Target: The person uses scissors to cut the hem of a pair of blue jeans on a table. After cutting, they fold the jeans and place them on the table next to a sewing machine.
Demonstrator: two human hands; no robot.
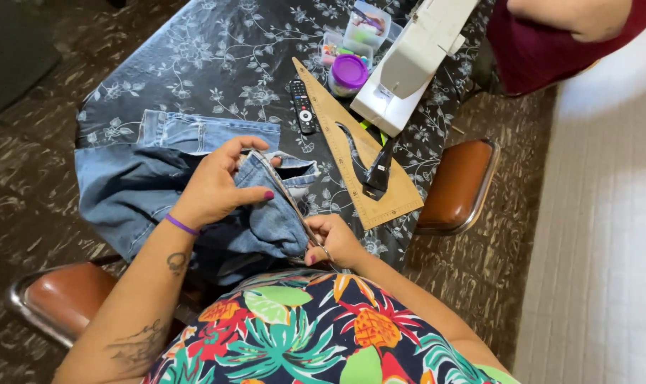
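Gripping a folded piece of blue denim (266, 220), the left hand (220, 186) has its fingers curled over the cloth's upper fold and its thumb pressed down on the fabric, so that grip is closed on the denim. Just to the right of it, the right hand (335, 242) has its fingers through the handles of a pair of scissors (305, 226), whose blades run up along the denim's edge toward the left grip; how far the blades stand apart cannot be told. Left of the grips, the rest of the denim spreads over a bench (195, 64) with a dark flowered cover. Beyond the grips lie a wooden curve ruler (351, 153), a black remote control (302, 107), a purple-lidded jar (348, 74) and a white sewing machine (412, 60).
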